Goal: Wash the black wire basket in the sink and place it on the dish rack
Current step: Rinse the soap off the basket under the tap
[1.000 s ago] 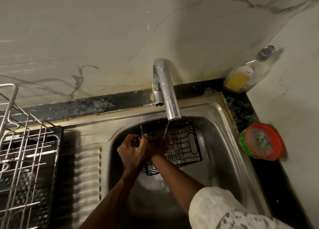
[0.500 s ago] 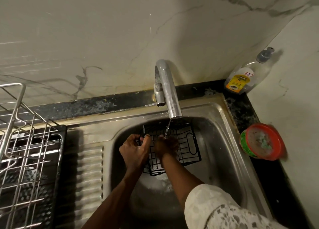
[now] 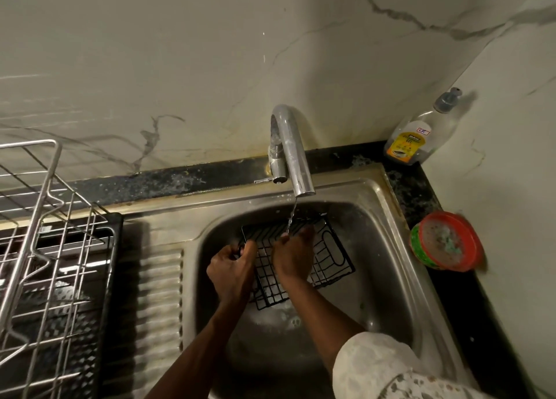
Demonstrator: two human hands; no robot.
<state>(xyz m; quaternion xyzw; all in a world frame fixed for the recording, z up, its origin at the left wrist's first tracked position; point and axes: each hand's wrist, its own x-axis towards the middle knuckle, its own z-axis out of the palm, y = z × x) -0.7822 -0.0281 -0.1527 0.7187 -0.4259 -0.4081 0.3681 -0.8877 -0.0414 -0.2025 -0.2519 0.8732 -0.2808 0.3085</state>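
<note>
The black wire basket [image 3: 329, 257] is tilted inside the steel sink [image 3: 388, 278], under a thin stream of water from the tap [image 3: 293, 157]. My left hand [image 3: 231, 270] grips the basket's left rim with curled fingers. My right hand [image 3: 293, 255] lies on the basket's grid, with the water falling on its fingers. The metal dish rack [image 3: 51, 248] stands at the left on a black tray.
A ribbed steel drainboard [image 3: 159, 302] lies between the sink and the rack. A soap bottle [image 3: 416, 136] stands in the back right corner. A red and green tub [image 3: 445, 242] with a scrubber sits on the black counter at right. The marble wall rises behind.
Both hands and the basket have shifted slightly to the right under the tap. My right hand has slid farther across the grid.
</note>
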